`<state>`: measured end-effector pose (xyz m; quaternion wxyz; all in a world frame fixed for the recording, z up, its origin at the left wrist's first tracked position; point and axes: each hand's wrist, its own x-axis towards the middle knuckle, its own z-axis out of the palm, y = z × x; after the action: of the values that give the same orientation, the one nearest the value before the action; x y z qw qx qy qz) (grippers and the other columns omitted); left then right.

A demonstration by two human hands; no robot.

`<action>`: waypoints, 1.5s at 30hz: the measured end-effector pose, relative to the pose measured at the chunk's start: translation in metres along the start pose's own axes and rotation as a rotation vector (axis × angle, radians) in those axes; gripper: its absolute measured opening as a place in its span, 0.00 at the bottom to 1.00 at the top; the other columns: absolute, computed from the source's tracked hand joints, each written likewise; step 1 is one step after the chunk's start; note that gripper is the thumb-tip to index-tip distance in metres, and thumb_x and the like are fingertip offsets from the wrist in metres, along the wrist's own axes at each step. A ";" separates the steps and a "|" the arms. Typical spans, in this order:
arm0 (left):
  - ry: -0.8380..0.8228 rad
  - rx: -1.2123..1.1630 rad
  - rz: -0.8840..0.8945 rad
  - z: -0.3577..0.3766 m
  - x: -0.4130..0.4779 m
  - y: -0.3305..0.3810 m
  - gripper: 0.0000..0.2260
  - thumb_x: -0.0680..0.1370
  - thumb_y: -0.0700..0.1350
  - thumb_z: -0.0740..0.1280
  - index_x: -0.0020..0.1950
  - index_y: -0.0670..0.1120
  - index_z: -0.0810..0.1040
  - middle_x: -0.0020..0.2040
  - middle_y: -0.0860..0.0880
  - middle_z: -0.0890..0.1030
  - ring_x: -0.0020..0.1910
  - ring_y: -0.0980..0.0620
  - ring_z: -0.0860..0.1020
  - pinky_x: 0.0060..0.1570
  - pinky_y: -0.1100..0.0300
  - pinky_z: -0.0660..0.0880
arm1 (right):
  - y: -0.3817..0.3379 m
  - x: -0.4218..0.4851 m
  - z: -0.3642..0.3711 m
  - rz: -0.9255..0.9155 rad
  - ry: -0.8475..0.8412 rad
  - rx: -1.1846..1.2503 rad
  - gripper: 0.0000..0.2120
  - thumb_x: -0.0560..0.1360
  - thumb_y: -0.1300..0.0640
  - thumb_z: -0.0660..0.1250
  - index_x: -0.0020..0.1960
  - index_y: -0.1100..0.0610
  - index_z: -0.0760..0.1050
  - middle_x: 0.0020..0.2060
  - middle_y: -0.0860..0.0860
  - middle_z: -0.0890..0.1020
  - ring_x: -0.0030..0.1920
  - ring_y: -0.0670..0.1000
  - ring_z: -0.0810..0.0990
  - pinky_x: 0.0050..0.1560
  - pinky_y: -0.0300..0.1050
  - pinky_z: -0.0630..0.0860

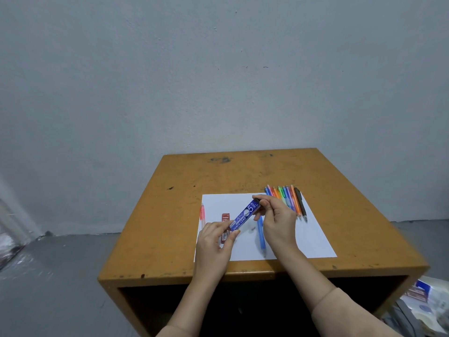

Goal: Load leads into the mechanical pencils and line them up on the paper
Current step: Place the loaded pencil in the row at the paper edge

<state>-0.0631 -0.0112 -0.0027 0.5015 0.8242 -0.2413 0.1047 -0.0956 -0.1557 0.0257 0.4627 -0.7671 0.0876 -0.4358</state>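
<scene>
Fingers [264,200] pinch each end of the blue lead case [244,215]

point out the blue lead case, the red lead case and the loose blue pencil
blue lead case [245,215]: head view, middle of its printed label
red lead case [225,217]: head view, its upper labelled end
loose blue pencil [262,238]: head view, middle of its barrel

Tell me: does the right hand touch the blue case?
Touching. In the head view the right hand pinches the blue case at its cap.
</scene>
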 end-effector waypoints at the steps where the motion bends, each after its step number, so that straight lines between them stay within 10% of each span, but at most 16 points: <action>1: -0.002 0.003 -0.001 0.000 0.000 0.001 0.18 0.73 0.50 0.70 0.60 0.44 0.80 0.54 0.50 0.81 0.54 0.53 0.75 0.46 0.78 0.67 | 0.000 0.000 0.000 -0.006 0.000 -0.007 0.12 0.78 0.69 0.59 0.52 0.62 0.80 0.35 0.48 0.79 0.36 0.46 0.79 0.37 0.32 0.77; 18: 0.032 -0.029 0.018 -0.003 -0.002 0.005 0.17 0.73 0.51 0.69 0.59 0.44 0.81 0.52 0.53 0.80 0.51 0.55 0.76 0.45 0.79 0.68 | -0.013 -0.001 -0.008 0.378 -0.126 0.388 0.10 0.78 0.53 0.59 0.52 0.52 0.78 0.47 0.51 0.83 0.48 0.46 0.82 0.44 0.39 0.80; 26: 0.040 -0.056 0.052 -0.003 -0.001 0.005 0.13 0.73 0.48 0.71 0.56 0.45 0.82 0.49 0.56 0.81 0.51 0.58 0.77 0.49 0.78 0.68 | -0.022 -0.012 -0.009 0.367 -0.272 0.462 0.19 0.75 0.70 0.65 0.60 0.51 0.74 0.48 0.47 0.85 0.53 0.47 0.82 0.49 0.38 0.79; 38: 0.041 -0.220 -0.044 -0.006 0.001 0.025 0.10 0.78 0.45 0.66 0.58 0.50 0.80 0.53 0.57 0.81 0.55 0.62 0.76 0.52 0.70 0.73 | -0.003 -0.001 -0.026 -0.229 -0.342 -0.250 0.36 0.74 0.74 0.63 0.71 0.42 0.62 0.53 0.49 0.73 0.54 0.39 0.72 0.56 0.26 0.70; 45: -0.078 -0.834 -0.579 0.002 0.005 0.044 0.14 0.82 0.51 0.57 0.50 0.48 0.80 0.49 0.46 0.84 0.49 0.49 0.83 0.54 0.57 0.77 | 0.005 0.004 -0.028 -0.460 -0.310 -0.527 0.50 0.65 0.75 0.73 0.76 0.46 0.53 0.46 0.52 0.81 0.45 0.50 0.79 0.43 0.42 0.79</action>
<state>-0.0809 -0.0311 0.0323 0.7869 0.5904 -0.0427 -0.1744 -0.1132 -0.1785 0.0294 0.1476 -0.9161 -0.0487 -0.3697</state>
